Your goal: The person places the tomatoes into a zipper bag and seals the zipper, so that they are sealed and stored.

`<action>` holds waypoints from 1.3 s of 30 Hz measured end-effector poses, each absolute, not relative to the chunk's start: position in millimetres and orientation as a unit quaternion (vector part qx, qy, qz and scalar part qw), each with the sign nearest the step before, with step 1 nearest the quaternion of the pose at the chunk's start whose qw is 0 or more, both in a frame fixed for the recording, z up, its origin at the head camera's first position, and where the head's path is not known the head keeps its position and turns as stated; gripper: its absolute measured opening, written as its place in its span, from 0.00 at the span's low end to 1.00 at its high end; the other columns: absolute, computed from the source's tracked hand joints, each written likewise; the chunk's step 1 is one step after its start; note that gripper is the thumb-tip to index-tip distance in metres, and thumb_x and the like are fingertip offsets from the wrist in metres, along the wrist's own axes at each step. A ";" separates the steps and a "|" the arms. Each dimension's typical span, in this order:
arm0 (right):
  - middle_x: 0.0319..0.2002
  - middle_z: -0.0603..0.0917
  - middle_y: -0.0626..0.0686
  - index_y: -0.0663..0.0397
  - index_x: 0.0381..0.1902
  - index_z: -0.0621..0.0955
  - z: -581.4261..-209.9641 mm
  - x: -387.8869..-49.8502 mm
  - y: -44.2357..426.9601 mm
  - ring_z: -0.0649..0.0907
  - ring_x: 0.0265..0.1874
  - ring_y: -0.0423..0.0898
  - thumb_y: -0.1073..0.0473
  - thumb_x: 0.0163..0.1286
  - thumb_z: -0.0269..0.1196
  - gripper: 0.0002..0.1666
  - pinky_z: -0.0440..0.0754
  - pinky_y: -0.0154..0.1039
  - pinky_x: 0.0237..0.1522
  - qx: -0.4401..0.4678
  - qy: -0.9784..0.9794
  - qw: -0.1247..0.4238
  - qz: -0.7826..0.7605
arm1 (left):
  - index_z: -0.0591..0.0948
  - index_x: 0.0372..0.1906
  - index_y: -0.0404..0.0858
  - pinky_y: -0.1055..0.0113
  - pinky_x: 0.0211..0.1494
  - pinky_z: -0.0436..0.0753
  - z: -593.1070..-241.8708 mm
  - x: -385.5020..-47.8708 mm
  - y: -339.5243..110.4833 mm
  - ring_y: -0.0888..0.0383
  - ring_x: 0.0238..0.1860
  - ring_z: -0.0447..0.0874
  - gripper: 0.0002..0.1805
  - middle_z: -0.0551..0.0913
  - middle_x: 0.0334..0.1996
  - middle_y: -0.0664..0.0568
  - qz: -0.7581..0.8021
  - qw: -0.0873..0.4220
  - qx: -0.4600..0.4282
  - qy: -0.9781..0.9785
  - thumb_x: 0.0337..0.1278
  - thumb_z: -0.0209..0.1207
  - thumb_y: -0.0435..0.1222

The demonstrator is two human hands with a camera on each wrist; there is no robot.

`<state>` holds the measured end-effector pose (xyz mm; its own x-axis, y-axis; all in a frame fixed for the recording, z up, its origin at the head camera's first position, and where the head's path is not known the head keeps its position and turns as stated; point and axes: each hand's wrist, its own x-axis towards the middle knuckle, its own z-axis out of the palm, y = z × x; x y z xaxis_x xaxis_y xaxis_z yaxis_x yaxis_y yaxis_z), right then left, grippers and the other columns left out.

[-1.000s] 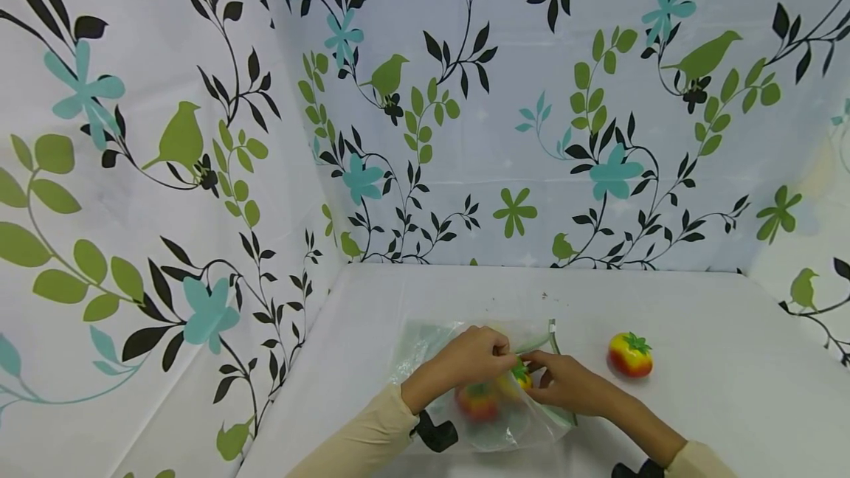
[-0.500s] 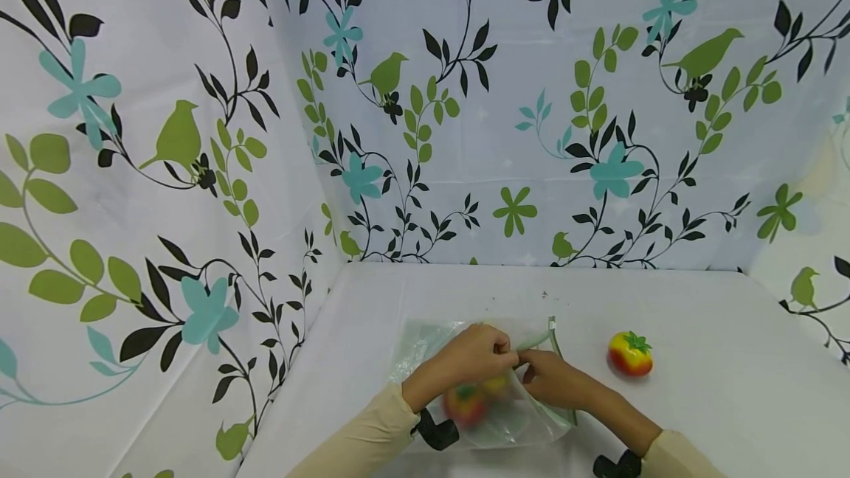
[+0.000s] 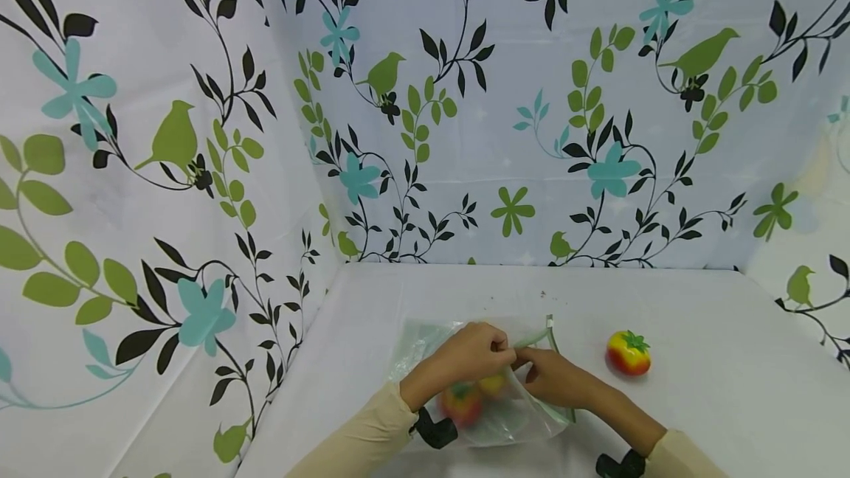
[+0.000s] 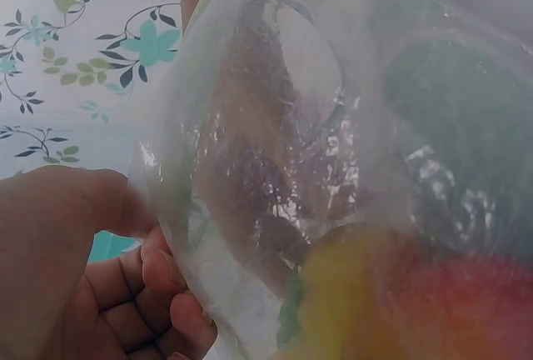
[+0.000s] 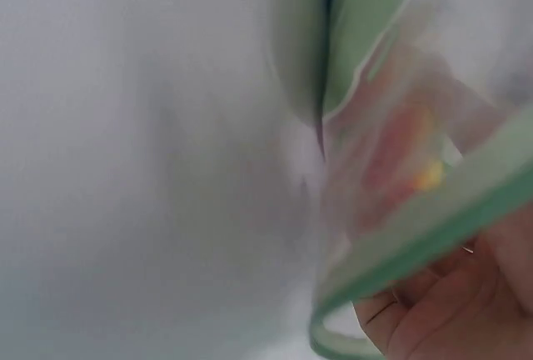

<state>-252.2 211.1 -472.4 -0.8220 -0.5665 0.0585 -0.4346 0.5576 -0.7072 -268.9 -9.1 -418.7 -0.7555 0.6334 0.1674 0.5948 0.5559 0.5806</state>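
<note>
A clear plastic zip bag (image 3: 524, 430) with a green-edged mouth (image 5: 429, 239) lies on the white table. Through its film show a red-and-yellow fruit with a green leafy top (image 3: 461, 406) and a yellow fruit (image 3: 493, 385), both blurred. My left hand (image 3: 468, 352) pinches the bag's upper edge between thumb and fingers. At the mouth, my right hand (image 3: 561, 378) reaches inside, its fingertips close to the left hand's. Plastic partly hides those right fingers, and whether they grip anything is unclear. A similar red-and-yellow fruit (image 3: 628, 353) sits outside, to the right.
The white table (image 3: 717, 367) runs back to a patterned cloth (image 3: 438, 116) with leaves and birds. Another hanging stretch of this cloth borders the left side. A few small brown specks (image 3: 543, 293) mark the table's far part.
The right hand has moved slightly left, deeper into the mouth. The yellow fruit at its fingers has gone further inside, and the redder fruit has shifted left. The left hand keeps its place.
</note>
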 end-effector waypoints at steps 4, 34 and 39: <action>0.52 0.88 0.55 0.57 0.65 0.80 -461.2 -245.8 220.6 0.85 0.39 0.42 0.54 0.69 0.74 0.30 0.87 0.36 0.44 -0.280 0.885 0.087 -0.362 | 0.71 0.15 0.48 0.74 0.23 0.62 -416.7 -267.8 -10.3 0.69 0.16 0.61 0.20 0.63 0.12 0.66 0.316 0.038 0.342 0.884 0.65 0.60 0.38; 0.66 0.76 0.75 0.70 0.74 0.67 -430.3 -248.0 402.3 0.77 0.62 0.75 0.47 0.69 0.73 0.48 0.86 0.63 0.50 -0.133 0.941 0.096 -0.295 | 0.66 0.14 0.49 0.73 0.25 0.60 -419.6 -266.0 -9.9 0.68 0.17 0.58 0.24 0.60 0.11 0.66 0.314 0.029 0.338 0.887 0.65 0.62 0.39; 0.67 0.75 0.76 0.72 0.75 0.65 -437.2 -248.1 411.9 0.77 0.62 0.75 0.46 0.71 0.71 0.48 0.86 0.63 0.50 -0.133 0.935 0.115 -0.309 | 0.67 0.14 0.49 0.73 0.25 0.60 -418.5 -266.1 -8.9 0.68 0.17 0.58 0.24 0.60 0.12 0.66 0.311 0.029 0.338 0.888 0.65 0.61 0.40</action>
<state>-248.1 411.9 -437.2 -0.9383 -0.3195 -0.1321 -0.1776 0.7733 -0.6086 -266.1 -8.9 -418.5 -0.7703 0.6174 0.1593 0.5817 0.5782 0.5721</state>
